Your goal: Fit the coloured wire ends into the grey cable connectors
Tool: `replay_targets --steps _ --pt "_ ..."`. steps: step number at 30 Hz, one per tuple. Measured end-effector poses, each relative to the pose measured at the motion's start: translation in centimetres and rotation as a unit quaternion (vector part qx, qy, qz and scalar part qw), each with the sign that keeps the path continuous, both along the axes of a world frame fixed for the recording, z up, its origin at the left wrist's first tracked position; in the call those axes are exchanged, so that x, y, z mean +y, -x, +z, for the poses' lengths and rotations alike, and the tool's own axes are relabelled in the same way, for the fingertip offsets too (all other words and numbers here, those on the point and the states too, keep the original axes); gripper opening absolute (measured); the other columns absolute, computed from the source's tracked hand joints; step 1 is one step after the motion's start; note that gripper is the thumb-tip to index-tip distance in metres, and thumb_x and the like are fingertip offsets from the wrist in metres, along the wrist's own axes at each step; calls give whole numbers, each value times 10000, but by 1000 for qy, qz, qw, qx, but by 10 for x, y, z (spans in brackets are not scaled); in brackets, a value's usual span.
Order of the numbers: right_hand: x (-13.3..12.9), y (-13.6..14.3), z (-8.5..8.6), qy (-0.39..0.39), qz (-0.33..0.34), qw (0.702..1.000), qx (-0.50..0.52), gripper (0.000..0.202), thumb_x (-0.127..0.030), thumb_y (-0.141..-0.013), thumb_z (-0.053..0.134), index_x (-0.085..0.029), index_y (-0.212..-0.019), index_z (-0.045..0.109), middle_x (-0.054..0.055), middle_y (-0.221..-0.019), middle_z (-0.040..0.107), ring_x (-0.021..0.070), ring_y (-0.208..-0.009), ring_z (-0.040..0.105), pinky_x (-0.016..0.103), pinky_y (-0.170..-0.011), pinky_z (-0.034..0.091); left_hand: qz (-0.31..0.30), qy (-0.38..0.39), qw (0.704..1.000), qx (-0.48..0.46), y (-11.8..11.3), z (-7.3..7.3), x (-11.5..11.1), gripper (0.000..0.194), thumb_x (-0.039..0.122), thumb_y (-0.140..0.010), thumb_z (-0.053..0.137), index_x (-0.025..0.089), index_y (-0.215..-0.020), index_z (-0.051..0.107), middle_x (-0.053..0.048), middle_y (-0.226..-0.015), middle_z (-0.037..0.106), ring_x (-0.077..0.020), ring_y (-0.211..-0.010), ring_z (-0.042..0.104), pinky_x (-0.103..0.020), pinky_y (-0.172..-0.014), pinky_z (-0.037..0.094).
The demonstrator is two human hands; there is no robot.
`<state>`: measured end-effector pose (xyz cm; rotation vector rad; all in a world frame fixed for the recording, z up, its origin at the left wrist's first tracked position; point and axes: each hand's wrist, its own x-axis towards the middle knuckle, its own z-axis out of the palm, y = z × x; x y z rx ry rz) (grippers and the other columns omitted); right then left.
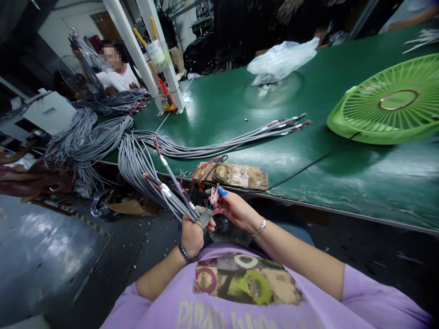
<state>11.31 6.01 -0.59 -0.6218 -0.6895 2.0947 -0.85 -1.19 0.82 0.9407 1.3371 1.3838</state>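
Observation:
My left hand (192, 235) is closed around a bundle of grey multi-core cables (140, 160) close to their stripped ends. A grey wrap (205, 217) covers its thumb. Thin coloured wires (218, 210) fan out from the cable ends between my two hands. My right hand (238, 211), with a blue cover on one fingertip, pinches a small pink tool (214, 195) right beside those wires; its exact kind is too small to tell. Other cable ends with white sleeves (165, 190) stick up from the bundle.
More grey cables (212, 148) lie across the green table (219, 105). A wooden block with wires (240, 176) sits at the table edge. A green fan (387, 100), a plastic bag (283, 61) and a white post (159, 50) stand beyond. A co-worker (118, 75) is at the back left.

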Motion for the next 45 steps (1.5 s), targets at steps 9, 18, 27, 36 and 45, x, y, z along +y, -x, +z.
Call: replay_targets --steps 9,18,27,36,45 --pt "4 5 -5 9 -2 999 44 345 -492 -745 675 -165 -856 681 26 -658 650 144 -589 561 278 -567 436 -11 -6 1000 13 -4 -2 6 305 389 -745 659 154 -557 607 2 -476 600 -90 -390 511 -206 -415 402" --pt "1 6 -2 63 -7 997 50 384 -543 -743 654 -165 -812 672 20 -652 647 124 -560 551 246 -525 428 -28 -4 1000 9 1 -4 1 302 357 -749 671 151 -542 594 8 -466 592 -83 -394 505 -193 -416 391" --pt "2 -2 -1 53 34 998 26 340 -492 -762 659 -158 -825 658 27 -760 656 97 -600 565 221 -556 466 -6 3 1000 -27 10 -5 -8 250 333 -725 700 146 -589 605 19 -506 601 -85 -418 517 -193 -417 429" --pt "1 -1 -2 58 5 998 24 269 -411 -786 656 -148 -842 674 24 -711 641 101 -606 563 223 -555 454 19 -14 999 -40 3 -4 -2 227 312 -707 705 147 -587 607 22 -477 584 -86 -406 510 -193 -405 420" --pt "5 2 -2 73 -11 997 11 325 -475 -710 707 -166 -782 641 5 -674 627 108 -591 543 251 -583 437 32 -5 999 -20 -5 2 4 266 313 -701 692 146 -521 588 15 -458 579 -86 -386 512 -191 -393 429"
